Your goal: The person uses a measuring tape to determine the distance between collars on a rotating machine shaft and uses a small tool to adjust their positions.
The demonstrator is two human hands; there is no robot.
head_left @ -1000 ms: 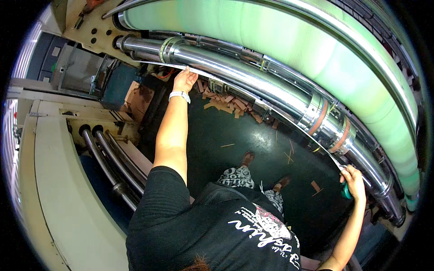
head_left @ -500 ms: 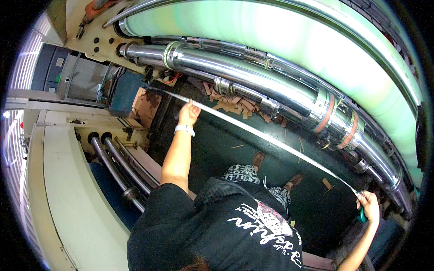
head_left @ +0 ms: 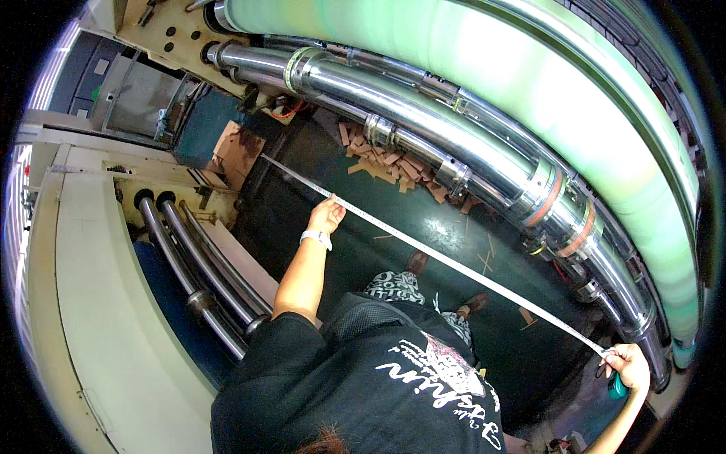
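Note:
A long pale measuring tape (head_left: 461, 268) stretches across in front of me, from upper left to lower right. My left hand (head_left: 327, 215), with a white band on the wrist, pinches the tape, and a length of it runs on past my fingers toward the far left. At the right end my right hand (head_left: 629, 365) is closed on the green tape measure case (head_left: 618, 387), which partly shows below my fingers. Beyond the tape lie the machine's steel rollers (head_left: 408, 98); neither hand touches them.
A big pale green roller (head_left: 484, 45) curves along the far side. Cardboard scraps (head_left: 397, 163) are heaped on the dark floor beneath the rollers. At left stands a cream machine housing (head_left: 98, 303) with metal bars (head_left: 181, 265). A brown board (head_left: 238, 151) lies beyond it.
Both hands and the tape sit lower in view, with the left hand slightly farther right. The view has shifted, and more of the green case shows beneath my right hand.

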